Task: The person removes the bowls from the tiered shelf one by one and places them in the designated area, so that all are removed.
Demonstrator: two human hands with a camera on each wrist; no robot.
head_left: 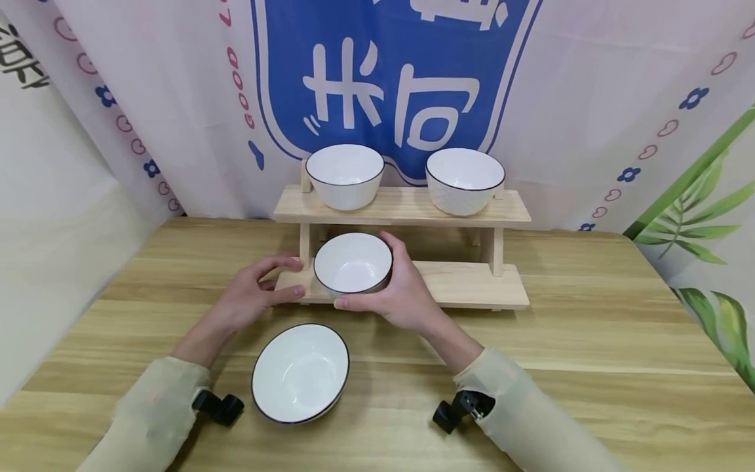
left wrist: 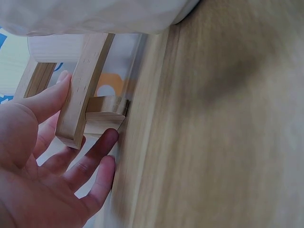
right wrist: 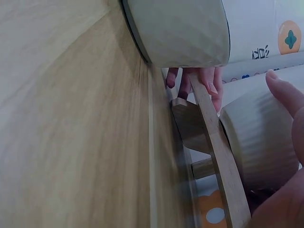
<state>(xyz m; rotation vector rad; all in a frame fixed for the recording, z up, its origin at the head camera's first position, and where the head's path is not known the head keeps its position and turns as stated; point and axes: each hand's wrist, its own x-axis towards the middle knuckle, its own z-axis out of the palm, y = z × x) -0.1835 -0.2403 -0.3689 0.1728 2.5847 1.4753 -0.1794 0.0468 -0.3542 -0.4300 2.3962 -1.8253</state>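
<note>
Nearest, on the tabletop (head_left: pixel 590 341) short of the fingers, sits a loose bowl (head_left: pixel 301 373). Beyond it, the right hand (head_left: pixel 404 292) pinches the held bowl (head_left: pixel 354 265) between thumb and fingers — it appears to rest on the lower shelf (head_left: pixel 472 285). Left of that grip, the left hand (head_left: pixel 250 295) curls thumb and fingers around the shelf's end, seemingly steadying it. Past the fingers, higher up, the upper-left bowl (head_left: pixel 345 167) and upper-right bowl (head_left: pixel 466 170) stand on the top shelf (head_left: pixel 407 204): three bowls look placed, one remains off. The tabletop shows pale wood grain; behind hangs a white curtain (head_left: pixel 590 85) with a blue panel (head_left: pixel 283 59) — and, far right of the fingers, a leaf print (head_left: pixel 698 250).
</note>
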